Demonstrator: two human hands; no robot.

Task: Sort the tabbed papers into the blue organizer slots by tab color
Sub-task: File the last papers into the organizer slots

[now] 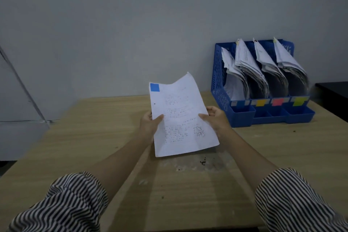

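A white printed sheet [180, 115] with a blue tab [154, 87] at its top left corner is held up above the middle of the wooden table [94, 137]. My left hand [149, 123] pinches its left edge and my right hand [215, 117] pinches its right edge. To the right at the back stands the blue organizer [219, 81] with several slots full of leaning papers [263, 69]. Its front labels read blue [240, 103], yellow [260, 102], red [277, 101] and lime [299, 100], left to right.
A grey wall rises behind the table. At the left stands a grey panel with a slanted metal bar [22, 84]. A dark surface [333, 90] lies at the far right edge. Small dark specks and a worn patch [202, 163] mark the tabletop below the sheet.
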